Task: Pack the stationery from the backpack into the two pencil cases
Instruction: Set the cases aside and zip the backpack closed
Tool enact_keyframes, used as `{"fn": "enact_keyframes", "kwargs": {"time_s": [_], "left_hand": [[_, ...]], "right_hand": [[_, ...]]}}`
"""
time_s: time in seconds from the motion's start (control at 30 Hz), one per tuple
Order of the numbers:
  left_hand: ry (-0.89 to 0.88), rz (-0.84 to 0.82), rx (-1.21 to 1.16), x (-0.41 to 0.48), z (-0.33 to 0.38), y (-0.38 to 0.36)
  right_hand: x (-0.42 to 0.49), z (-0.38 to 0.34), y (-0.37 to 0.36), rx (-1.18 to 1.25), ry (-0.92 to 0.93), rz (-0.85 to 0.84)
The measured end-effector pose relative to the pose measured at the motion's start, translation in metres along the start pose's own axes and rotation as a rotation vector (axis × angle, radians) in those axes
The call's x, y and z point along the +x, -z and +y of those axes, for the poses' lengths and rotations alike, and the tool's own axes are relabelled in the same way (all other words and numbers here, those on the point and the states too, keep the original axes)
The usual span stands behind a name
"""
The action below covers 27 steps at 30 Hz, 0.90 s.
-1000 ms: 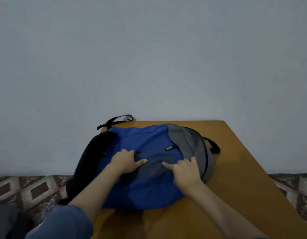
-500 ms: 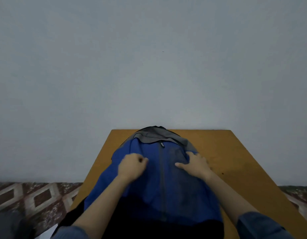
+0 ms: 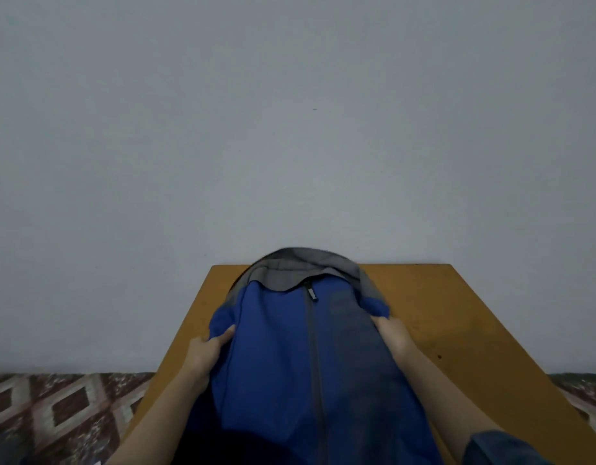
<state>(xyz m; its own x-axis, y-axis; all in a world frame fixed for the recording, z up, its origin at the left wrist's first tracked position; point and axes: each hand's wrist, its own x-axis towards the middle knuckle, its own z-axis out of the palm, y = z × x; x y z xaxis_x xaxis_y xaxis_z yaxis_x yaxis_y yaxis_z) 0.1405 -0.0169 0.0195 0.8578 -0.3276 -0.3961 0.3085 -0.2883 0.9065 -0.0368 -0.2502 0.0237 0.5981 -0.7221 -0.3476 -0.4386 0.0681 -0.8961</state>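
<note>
Single head-worn wide-angle view, facing forward and slightly down, close above the backpack (image 3: pixel 283 357), table (image 3: pixel 457 317) and wall (image 3: pixel 289 129) beyond

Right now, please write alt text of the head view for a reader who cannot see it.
The left hand and right hand hold the sides of a blue and grey backpack on a wooden table, its front zipper closed.

Fig.: the support as I see it. A flat orange-brown wooden table (image 3: pixel 457 330) meets a pale grey wall (image 3: pixel 289 129) at its far edge. One thing lies on it: a blue fabric backpack with a grey top panel (image 3: pixel 276 347), lengthwise along the middle, zip uppermost, grey end farthest from me.
</note>
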Motion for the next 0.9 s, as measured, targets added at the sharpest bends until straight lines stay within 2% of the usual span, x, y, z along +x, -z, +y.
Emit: {"fn": "enact_keyframes", "kwargs": {"time_s": [0.03, 0.17, 0.27, 0.4, 0.73, 0.9], "left_hand": [[-0.040, 0.003, -0.043, -0.007, 0.003, 0.002], [-0.185, -0.024, -0.213, -0.038, 0.029, 0.013], [-0.262, -0.035, -0.256, -0.065, 0.053, 0.023], [-0.370, -0.048, -0.277, -0.090, 0.081, 0.034], [-0.505, -0.157, -0.175, -0.118, 0.081, 0.037], [-0.612, -0.286, -0.059, -0.115, 0.059, 0.043]], "right_hand": [[-0.004, -0.006, 0.002, 0.006, 0.055, 0.006], [-0.035, -0.043, 0.017, 0.344, 0.272, 0.080], [-0.059, -0.074, 0.029, 0.431, 0.423, 0.048], [-0.088, -0.104, 0.042, 0.514, 0.535, -0.001], [-0.108, -0.092, 0.052, 0.599, 0.502, -0.026], [-0.120, -0.059, 0.044, 0.505, 0.548, -0.138]]}}
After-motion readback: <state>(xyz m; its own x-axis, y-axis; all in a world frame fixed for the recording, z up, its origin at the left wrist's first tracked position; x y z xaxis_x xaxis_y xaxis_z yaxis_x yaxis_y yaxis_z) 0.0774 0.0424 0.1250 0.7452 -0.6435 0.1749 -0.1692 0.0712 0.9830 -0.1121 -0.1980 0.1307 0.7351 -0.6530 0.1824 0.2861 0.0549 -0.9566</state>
